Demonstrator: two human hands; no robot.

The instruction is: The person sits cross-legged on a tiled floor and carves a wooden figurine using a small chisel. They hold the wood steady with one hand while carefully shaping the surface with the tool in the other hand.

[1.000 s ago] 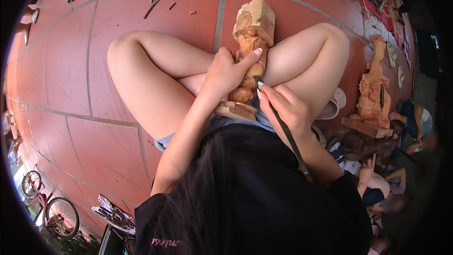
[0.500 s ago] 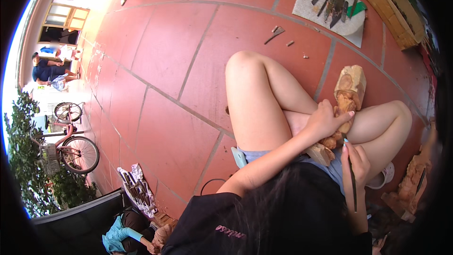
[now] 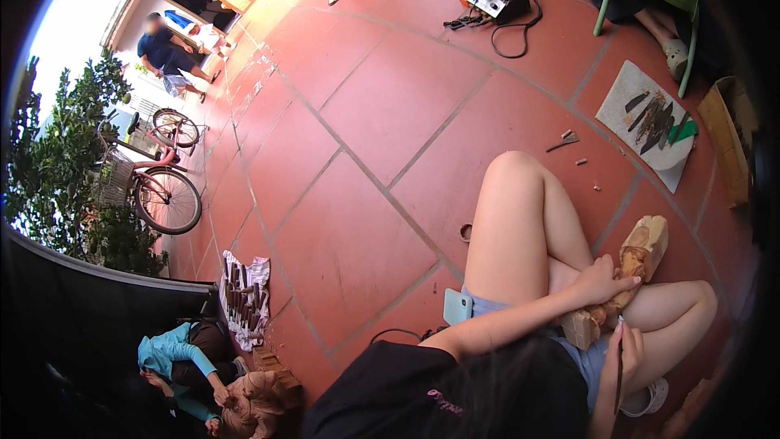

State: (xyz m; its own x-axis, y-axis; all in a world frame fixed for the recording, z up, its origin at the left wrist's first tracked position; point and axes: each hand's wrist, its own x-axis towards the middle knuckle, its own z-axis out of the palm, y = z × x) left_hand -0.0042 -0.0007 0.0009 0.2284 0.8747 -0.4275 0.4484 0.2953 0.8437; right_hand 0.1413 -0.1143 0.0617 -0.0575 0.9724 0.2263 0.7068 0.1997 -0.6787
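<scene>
Far left, one pink metal bicycle (image 3: 158, 164) with two spoked wheels. Next along, a white patterned cloth (image 3: 262, 267) carries slim dark-handled tools (image 3: 240, 294), too crowded to count. Now one flat, pale blue phone (image 3: 457, 307) at your hip. On the red tiled floor (image 3: 382, 138), one dark flared tool (image 3: 562, 144) with small pale chips around it.

And here's your left arm, reaching across your lap, your left hand (image 3: 603, 279) curled around one carved, warm-brown wooden piece (image 3: 621, 299), thumb laid over it. That wood slants across your crossed legs, narrow-waisted, a paler squared block at each end. Just below, your right hand (image 3: 630, 349) pinches one slim dark tool (image 3: 620, 371) close to the wood; whether its tip touches, you can't tell. Farther right, one white rectangular sheet (image 3: 670, 167) under overlapping dark blades (image 3: 654, 122), then one brown cardboard box (image 3: 725, 146).
</scene>
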